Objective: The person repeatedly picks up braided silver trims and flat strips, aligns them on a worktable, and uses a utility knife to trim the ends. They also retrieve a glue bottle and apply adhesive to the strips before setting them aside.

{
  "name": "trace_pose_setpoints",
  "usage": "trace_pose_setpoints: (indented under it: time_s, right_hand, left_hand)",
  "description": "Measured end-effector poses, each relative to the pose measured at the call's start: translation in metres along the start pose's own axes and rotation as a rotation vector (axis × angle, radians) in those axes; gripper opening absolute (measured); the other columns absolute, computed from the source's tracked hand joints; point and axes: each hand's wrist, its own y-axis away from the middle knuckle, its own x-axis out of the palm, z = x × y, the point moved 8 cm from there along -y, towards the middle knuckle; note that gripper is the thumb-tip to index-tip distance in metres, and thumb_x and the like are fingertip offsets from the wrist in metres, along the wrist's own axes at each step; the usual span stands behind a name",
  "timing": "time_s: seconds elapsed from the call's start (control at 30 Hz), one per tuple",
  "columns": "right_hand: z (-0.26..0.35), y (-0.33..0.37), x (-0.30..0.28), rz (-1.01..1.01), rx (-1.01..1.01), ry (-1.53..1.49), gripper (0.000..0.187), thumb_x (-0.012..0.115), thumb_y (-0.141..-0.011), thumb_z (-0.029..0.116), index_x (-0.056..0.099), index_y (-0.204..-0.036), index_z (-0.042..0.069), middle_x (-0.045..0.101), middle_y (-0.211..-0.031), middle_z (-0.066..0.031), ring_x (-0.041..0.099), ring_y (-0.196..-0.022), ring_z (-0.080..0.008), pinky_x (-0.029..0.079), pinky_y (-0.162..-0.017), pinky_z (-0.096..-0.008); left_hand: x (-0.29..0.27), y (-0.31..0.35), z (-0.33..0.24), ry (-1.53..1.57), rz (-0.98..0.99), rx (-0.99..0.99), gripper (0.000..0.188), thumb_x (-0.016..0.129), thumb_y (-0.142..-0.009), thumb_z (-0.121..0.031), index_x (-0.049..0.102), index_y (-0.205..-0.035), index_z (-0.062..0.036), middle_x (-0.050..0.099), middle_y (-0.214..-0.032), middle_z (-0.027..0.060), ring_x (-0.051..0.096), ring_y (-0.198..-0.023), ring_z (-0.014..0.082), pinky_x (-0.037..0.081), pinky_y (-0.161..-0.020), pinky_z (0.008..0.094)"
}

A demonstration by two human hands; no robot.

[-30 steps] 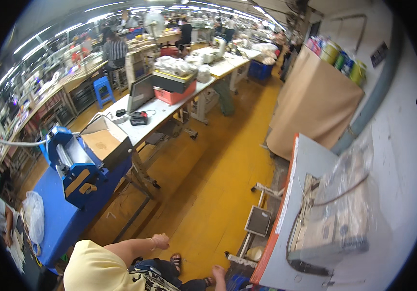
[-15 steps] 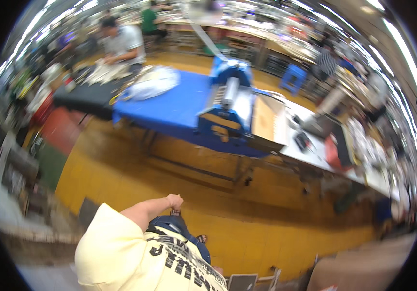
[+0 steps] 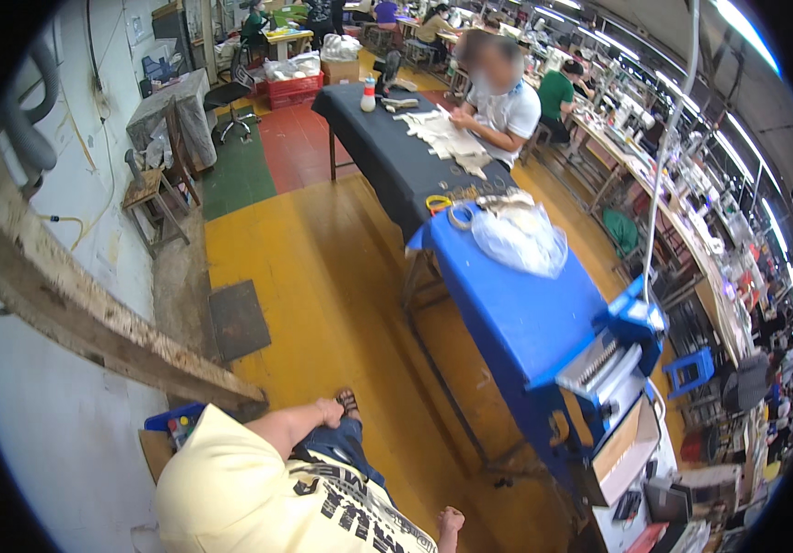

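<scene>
My left hand [image 3: 330, 412] hangs by my left thigh, fingers loosely curled, with nothing visible in it. My right hand [image 3: 452, 519] is low in front of me to the right, closed like a fist, and no object shows in it. Both hands are away from the tables. Ahead to the right stands a table with a blue cover [image 3: 516, 295], bearing a blue machine with rollers [image 3: 604, 369]. On its far part lie a clear plastic bag [image 3: 521, 240], a tape roll [image 3: 462, 217] and yellow-handled scissors [image 3: 438, 204].
A co-worker [image 3: 499, 106] sits behind a black-covered table [image 3: 369, 138], handling pale cut pieces [image 3: 447, 138]. On the left are a wooden beam [image 3: 92, 313], a wooden stool [image 3: 147, 194] and a black swivel chair [image 3: 229, 95]. A blue plastic stool [image 3: 688, 370] stands beyond the machine.
My view has turned left, so the tables and machine sit further right and the left wall shows. My right hand has come into clearer view. My left hand stays by my thigh.
</scene>
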Motion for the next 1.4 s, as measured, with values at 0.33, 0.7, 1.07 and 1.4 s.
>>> trace_pose_setpoints:
  time_s: [0.33, 0.7, 1.07, 1.4]
  right_hand:
    - [0.282, 0.002, 0.349, 0.462, -0.545, 1.167, 0.036, 0.063, -0.08, 0.033, 0.072, -0.095, 0.001, 0.072, -0.087, -0.0222, 0.072, -0.083, -0.0301, 0.056, -0.077, -0.0416]
    - [0.525, 0.026, 0.701, 0.689, -0.734, 1.442, 0.039, 0.062, -0.084, 0.032, 0.068, -0.115, 0.01, 0.066, -0.118, -0.0183, 0.063, -0.111, -0.0357, 0.05, -0.096, -0.0452]
    - [0.728, 0.04, 0.994, 0.73, -0.84, 1.638, 0.031, 0.058, -0.083, 0.018, 0.071, -0.106, 0.002, 0.068, -0.114, -0.0188, 0.066, -0.108, -0.0334, 0.054, -0.09, -0.0441]
    - [0.932, 0.124, 1.185, 0.486, -0.871, 0.459, 0.025, 0.061, -0.089, 0.023, 0.064, -0.103, 0.001, 0.07, -0.095, -0.0177, 0.067, -0.093, -0.0354, 0.053, -0.085, -0.0438]
  left_hand:
    - [-0.11, -0.019, 0.179, 0.519, -0.216, -0.193, 0.051, 0.057, -0.091, -0.041, 0.059, -0.127, -0.006, 0.059, -0.131, 0.0203, 0.052, -0.126, 0.0364, 0.044, -0.104, 0.0453]
    - [-0.108, -0.04, 0.379, 0.798, -0.186, -0.477, 0.044, 0.059, -0.089, -0.037, 0.068, -0.116, -0.004, 0.068, -0.115, 0.0208, 0.064, -0.108, 0.0351, 0.049, -0.096, 0.0419]
    - [-0.274, -0.036, 0.588, 1.155, -0.559, -0.742, 0.036, 0.065, -0.09, -0.029, 0.068, -0.111, -0.0002, 0.071, -0.106, 0.0178, 0.068, -0.101, 0.0298, 0.052, -0.091, 0.0395]
    - [-0.412, -0.103, 0.861, 0.823, -0.166, -0.487, 0.044, 0.07, -0.083, -0.03, 0.067, -0.114, 0.0015, 0.071, -0.105, 0.0218, 0.07, -0.096, 0.0318, 0.053, -0.086, 0.0384]
